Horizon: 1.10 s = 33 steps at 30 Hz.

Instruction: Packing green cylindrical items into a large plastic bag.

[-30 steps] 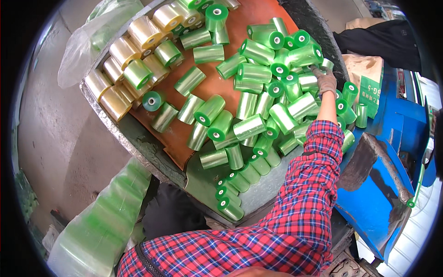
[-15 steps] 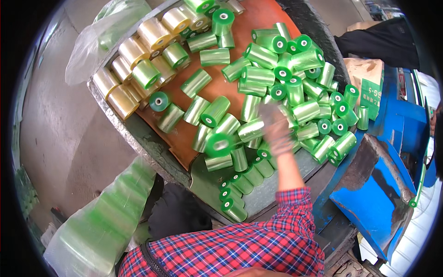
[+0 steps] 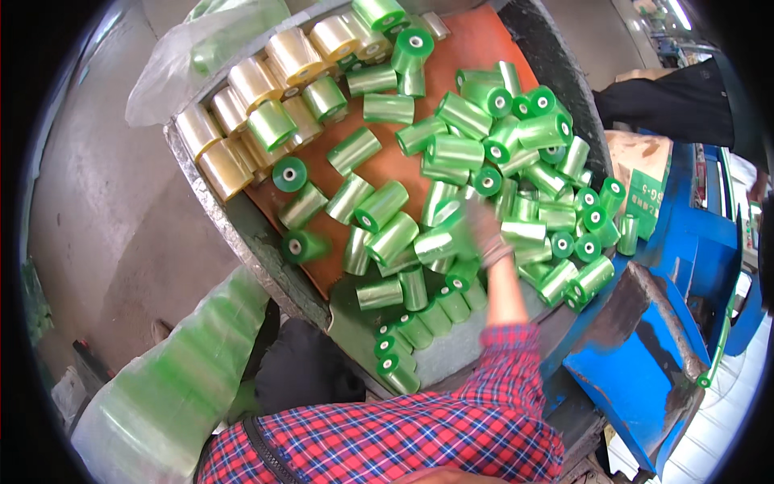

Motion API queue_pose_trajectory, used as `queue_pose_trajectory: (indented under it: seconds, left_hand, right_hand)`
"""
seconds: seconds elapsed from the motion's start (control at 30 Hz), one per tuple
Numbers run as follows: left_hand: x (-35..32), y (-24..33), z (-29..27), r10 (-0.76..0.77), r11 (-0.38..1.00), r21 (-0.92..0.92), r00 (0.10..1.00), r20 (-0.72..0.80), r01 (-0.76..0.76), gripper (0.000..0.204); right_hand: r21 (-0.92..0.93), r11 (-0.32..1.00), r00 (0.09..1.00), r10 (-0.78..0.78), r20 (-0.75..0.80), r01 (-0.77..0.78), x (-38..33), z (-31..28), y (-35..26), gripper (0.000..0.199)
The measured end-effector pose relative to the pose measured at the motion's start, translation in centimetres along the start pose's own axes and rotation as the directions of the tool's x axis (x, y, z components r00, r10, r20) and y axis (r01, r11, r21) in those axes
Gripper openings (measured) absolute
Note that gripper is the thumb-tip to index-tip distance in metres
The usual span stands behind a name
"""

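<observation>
My right hand (image 3: 485, 229), in a greyish glove, reaches down among a heap of green film rolls (image 3: 556, 216). Its fingers are smeared by motion. A blurred green film roll (image 3: 458, 235) lies right against them; whether they grip it cannot be made out. My left hand is out of view. Left of the heap, loose rolls lie scattered on an orange sheet (image 3: 322, 165), one of them a blurred green roll (image 3: 303, 247) near the sheet's left edge. Several green rolls (image 3: 435, 318) stand in a row close to me.
Yellowish film rolls (image 3: 226, 168) are stacked along the far left rim of the grey-edged bin (image 3: 211, 202). A clear bag of green rolls (image 3: 173, 379) stands at lower left. Blue metal parts (image 3: 625, 363) and a brown paper sack (image 3: 645, 153) are on the right.
A blurred green roll that was near the middle, left of my right hand, is now at the orange sheet's left edge. My right hand has stayed over the heap, and the view has shifted slightly.
</observation>
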<state>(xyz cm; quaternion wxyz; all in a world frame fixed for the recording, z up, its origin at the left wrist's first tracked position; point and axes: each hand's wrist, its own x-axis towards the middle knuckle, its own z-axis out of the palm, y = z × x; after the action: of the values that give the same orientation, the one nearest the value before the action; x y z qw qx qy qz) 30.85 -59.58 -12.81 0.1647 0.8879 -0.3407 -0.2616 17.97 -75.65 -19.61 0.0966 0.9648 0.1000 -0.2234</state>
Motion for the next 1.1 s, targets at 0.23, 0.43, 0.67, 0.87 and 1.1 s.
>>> queue_pose_trajectory:
  seconds: [0.23,0.43,0.67,0.87,1.1]
  left_hand:
    - [-21.1,-7.3,-2.3,-0.185,0.983,-0.021,0.978,-0.099,0.184,0.028]
    - [-46.8,-13.9,-2.1,-0.621,0.782,0.012,0.782,-0.052,0.623,0.027]
    - [-64.3,-14.8,0.9,-0.876,0.481,-0.135,0.468,-0.12,0.866,0.025]
    - [-55.8,-8.4,-6.4,-0.657,0.733,0.243,0.754,0.014,0.635,0.019]
    - [-56.6,-8.4,-7.1,-0.465,0.876,0.137,0.885,-0.023,0.463,0.018]
  right_hand:
    - [0.393,0.866,0.739,0.479,-0.474,-0.309,12.5,-10.4,-0.9,0.063]
    - [0.492,0.698,0.76,0.641,-0.107,-0.52,18.5,-11.5,12.2,0.082]
    - [0.293,0.936,0.973,0.149,0.176,-0.196,11.6,-8.1,1.9,0.062]
    - [0.761,0.567,0.863,0.504,-0.018,-0.315,-6.4,-10.3,-12.7,0.064]
    - [0.948,0.293,0.891,0.453,-0.023,-0.125,-8.2,-7.7,-20.5,0.052]
